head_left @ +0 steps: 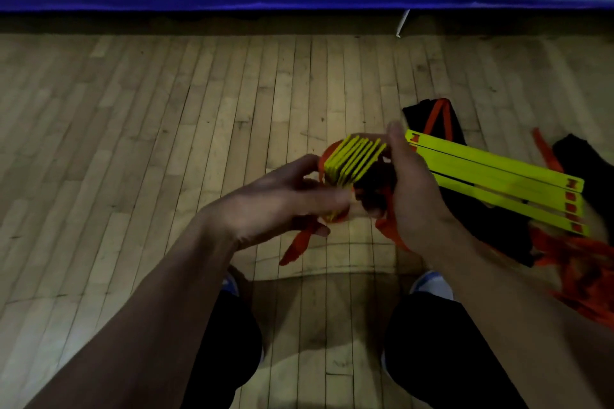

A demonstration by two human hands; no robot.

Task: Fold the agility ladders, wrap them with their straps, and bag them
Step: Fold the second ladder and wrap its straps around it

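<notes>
Strap [297, 247] blurred under left hand [282, 196]

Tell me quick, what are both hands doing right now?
Left hand: fingers pinch the orange strap by the folded ladder bundle.
Right hand: curled round the folded ladder bundle, holding it up.

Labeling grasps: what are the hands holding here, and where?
Both grip the folded ladder bundle at its near end: right hand round its right side, left hand at the left, on the orange strap.
</notes>
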